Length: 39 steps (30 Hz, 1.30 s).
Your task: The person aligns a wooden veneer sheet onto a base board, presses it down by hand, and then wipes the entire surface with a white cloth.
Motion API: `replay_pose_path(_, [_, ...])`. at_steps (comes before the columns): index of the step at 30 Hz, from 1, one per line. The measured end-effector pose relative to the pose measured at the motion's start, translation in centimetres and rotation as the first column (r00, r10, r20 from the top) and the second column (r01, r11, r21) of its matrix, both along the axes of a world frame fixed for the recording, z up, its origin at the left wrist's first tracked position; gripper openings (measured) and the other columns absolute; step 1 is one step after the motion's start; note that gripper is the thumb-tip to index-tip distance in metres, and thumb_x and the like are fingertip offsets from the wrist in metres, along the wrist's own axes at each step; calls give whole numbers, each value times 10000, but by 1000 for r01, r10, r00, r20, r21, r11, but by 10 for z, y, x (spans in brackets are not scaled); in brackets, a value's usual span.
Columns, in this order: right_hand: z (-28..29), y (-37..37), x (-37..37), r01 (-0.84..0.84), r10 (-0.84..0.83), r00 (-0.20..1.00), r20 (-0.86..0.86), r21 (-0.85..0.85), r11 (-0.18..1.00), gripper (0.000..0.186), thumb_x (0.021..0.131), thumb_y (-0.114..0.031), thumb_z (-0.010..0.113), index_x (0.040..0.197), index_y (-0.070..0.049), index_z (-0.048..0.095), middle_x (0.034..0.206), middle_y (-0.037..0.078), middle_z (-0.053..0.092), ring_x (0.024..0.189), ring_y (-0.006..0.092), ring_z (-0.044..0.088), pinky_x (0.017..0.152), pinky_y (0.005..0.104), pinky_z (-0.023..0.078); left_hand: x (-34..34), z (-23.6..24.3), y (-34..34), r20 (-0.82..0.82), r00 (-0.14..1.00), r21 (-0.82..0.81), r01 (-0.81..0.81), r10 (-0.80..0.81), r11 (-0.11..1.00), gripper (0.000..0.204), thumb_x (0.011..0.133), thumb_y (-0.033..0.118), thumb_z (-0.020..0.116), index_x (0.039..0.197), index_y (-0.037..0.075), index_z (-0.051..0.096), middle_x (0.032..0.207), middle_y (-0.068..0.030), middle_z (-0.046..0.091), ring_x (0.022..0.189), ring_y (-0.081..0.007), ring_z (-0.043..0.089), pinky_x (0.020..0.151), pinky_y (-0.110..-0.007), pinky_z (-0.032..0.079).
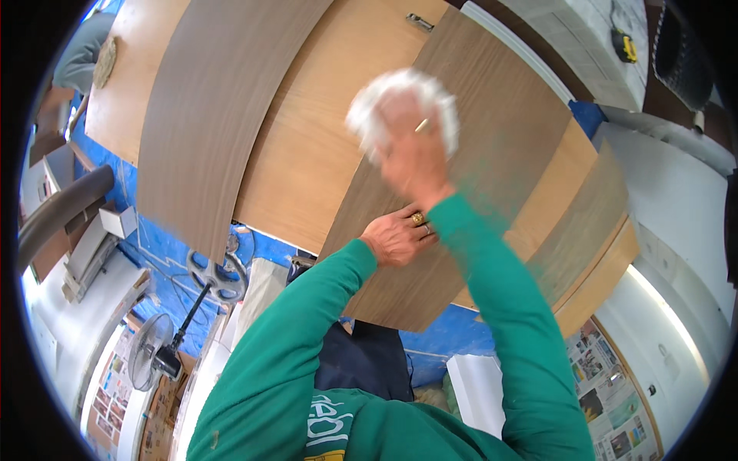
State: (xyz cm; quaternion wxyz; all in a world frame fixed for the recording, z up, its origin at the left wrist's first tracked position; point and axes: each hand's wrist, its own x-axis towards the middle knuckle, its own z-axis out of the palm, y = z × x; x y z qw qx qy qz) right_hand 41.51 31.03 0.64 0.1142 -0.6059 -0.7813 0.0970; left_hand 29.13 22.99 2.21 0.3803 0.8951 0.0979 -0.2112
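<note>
My right hand (415, 154), smeared by motion, grips a fluffy white wad (373, 111) over the upper part of a grey-brown wood-grain panel (492, 131). My left hand (396, 237), wearing rings, rests with its fingers spread on the same panel, lower and a little left of the right hand. To the left lie a pale wooden board (290, 154) and another grey-brown panel (200, 107). More pale and grey-brown strips (576, 253) lie at the right. A small metal fitting (419, 21) sits on the board near the top.
Another person (81, 58) is at the upper left. A pedestal fan (154, 353) stands at the lower left. Blue sheeting (161, 246) covers the floor. A grey tube (69, 203) crosses the left side. A yellow tape measure (626, 48) lies on a white surface at the upper right.
</note>
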Motion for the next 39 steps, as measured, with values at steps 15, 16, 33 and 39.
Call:
replay_pose_path(15, [-31, -40, 44, 322, -331, 934, 132, 86, 943, 567, 1173, -301, 581, 1701, -96, 540, 1855, 148, 352, 1724, 411, 273, 1390, 603, 211, -16, -33, -28, 655, 671, 52, -499, 348, 865, 651, 897, 261, 673, 1495, 4, 683, 1660, -162, 594, 1677, -361, 379, 1440, -573, 200])
replay_pose_path(16, [-20, -68, 37, 376, -378, 920, 101, 34, 926, 553, 1170, -267, 586, 1690, -80, 547, 1852, 151, 355, 1718, 414, 281, 1383, 587, 239, -24, -35, -30, 644, 682, 10, -462, 348, 887, 654, 895, 264, 677, 1493, -1, 683, 1653, -166, 598, 1674, -358, 381, 1442, -576, 188])
replay_pose_path(33, [107, 81, -335, 114, -128, 984, -124, -113, 987, 724, 1022, -320, 817, 1642, -37, 573, 1708, 229, 504, 1565, 426, 484, 1273, 567, 375, -586, 36, 289, 498, -149, 196, -940, 854, -279, 369, 1043, 275, 724, 1289, 6, 780, 1166, -255, 813, 1087, -448, 772, 949, -533, 616])
replay_pose_path(39, [18, 110, -367, 96, -96, 993, 62, 0, 995, 840, 1056, -546, 734, 1710, -78, 491, 1764, 244, 434, 1636, 430, 404, 1335, 611, 277, -667, -55, 485, 543, -21, 467, -823, 839, -323, 664, 1039, 416, 676, 1555, 13, 566, 1386, -327, 680, 1262, -516, 689, 1066, -623, 573])
